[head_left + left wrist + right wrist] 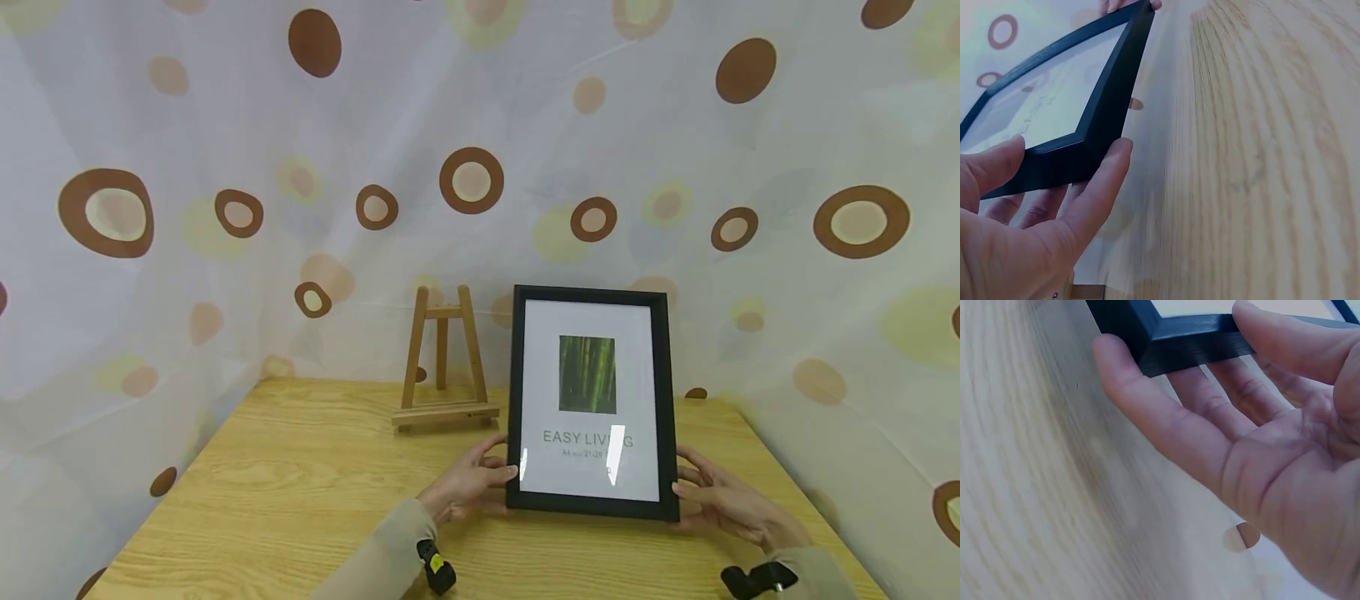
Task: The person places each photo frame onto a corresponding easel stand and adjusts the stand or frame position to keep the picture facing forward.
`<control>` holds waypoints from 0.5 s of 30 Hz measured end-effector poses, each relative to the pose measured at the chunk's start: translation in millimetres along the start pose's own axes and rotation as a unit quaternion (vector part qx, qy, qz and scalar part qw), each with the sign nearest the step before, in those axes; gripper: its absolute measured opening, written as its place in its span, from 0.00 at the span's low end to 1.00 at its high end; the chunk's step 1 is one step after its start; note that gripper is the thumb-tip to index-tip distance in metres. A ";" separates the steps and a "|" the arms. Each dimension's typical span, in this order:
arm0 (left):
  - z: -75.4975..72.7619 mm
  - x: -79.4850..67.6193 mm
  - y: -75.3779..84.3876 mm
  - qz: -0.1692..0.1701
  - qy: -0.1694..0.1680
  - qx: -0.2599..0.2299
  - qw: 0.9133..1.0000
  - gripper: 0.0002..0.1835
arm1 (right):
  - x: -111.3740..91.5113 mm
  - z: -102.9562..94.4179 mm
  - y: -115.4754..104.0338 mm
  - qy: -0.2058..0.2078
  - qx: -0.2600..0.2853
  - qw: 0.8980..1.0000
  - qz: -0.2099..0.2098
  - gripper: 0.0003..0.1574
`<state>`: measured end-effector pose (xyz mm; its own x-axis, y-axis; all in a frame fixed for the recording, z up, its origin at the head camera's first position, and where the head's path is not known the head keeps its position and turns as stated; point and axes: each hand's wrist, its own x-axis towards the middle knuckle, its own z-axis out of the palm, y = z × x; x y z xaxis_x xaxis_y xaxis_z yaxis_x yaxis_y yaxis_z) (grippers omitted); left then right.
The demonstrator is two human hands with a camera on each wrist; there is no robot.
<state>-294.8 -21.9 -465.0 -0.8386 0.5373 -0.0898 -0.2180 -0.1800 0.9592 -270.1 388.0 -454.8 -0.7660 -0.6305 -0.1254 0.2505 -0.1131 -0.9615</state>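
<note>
A black picture frame (667,400) stands nearly upright, its white insert showing a green bamboo picture and the words EASY LIVING. My left hand (474,479) grips its lower left side, thumb on the front edge and fingers behind. On the lower right side, my right hand (723,496) holds it the same way. Both wrist views show the frame's lower corners between thumb and fingers, with a gap between its bottom edge and the wood. Left of the frame, a small wooden easel (446,408) stands on the table with nothing on its ledge.
The light wooden table (300,483) runs back to a white curtain (405,100) with brown and yellow circles, which also closes off both sides. The easel stands near the table's back edge.
</note>
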 end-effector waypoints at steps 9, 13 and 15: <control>-4.7 -0.9 2.5 0.019 0.027 0.036 0.999 0.33 | 8.8 11.3 -9.2 0.060 -0.084 0.995 0.002 0.49; -10.6 -4.7 4.7 0.034 0.034 0.052 0.997 0.34 | 17.6 15.5 -8.1 0.066 -0.095 0.993 -0.008 0.46; -15.4 -6.6 5.5 0.041 0.037 0.056 0.997 0.34 | 23.0 17.6 -6.4 0.069 -0.093 0.993 -0.013 0.45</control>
<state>-298.1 -39.2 -463.3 -0.8864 0.4622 -0.0261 -0.0946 -0.1256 0.9876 -278.9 360.6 -447.2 -0.8480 -0.5160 -0.1209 0.1268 0.0240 -0.9916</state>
